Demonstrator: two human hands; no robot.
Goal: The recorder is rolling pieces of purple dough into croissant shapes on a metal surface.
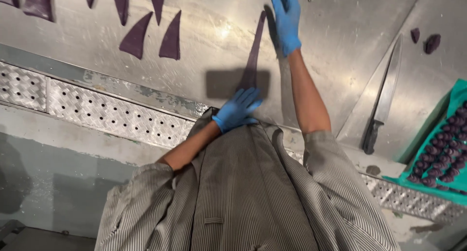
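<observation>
Blue-gloved left hand (237,110) sits nearest, at the table edge just past the striped jacket (243,192), fingers loosely spread and flat on the wide base of a long purple dough triangle (254,61). Looks like it pins rather than grips. The strip runs away from the body across the steel table (204,32), narrowing to a tip by the right hand (286,20), which is stretched out flat w/ fingers together alongside the thin end; can't tell if it pinches the tip. To stretch well, I'd judge: keep the base anchored, pull even & gentle, since the tip looks thin and prob tears first. Right side: a knife (384,98), a teal tray (455,98) of dark pieces. Far left: more cut triangles (153,37).
</observation>
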